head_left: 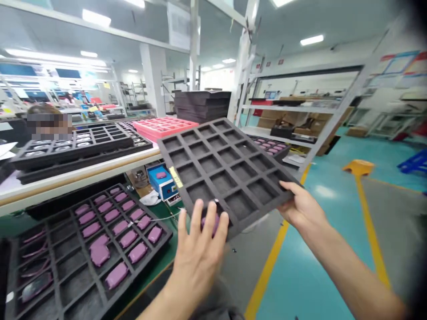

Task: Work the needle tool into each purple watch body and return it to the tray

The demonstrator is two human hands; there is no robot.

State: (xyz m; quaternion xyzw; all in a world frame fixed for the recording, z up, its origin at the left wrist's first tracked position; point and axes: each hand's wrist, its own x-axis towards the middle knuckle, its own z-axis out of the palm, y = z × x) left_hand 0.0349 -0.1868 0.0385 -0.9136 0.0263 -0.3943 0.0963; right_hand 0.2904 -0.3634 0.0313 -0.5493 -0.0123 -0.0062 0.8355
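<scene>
A black foam tray (230, 171) with square compartments is held up at a tilt in front of me. My right hand (298, 206) grips its right corner, thumb on top and fingers underneath. At the near corner, the fingers of my left hand (200, 240) are stretched out and slightly spread over a compartment. In that compartment lies a purple piece (207, 223), partly hidden by these fingers. The tray's other visible compartments are bare, and a yellow label (175, 177) sticks to its left edge. Whether my left thumb touches the tray is hidden.
Below left, a larger black tray (71, 262) holds several purple pieces. Beside it stands a blue box (163, 181) with a purple piece on top. The shelf above carries black trays (80, 151), a red tray (163, 126) and stacked dark foam (202, 106). A metal rack (290, 108) stands right.
</scene>
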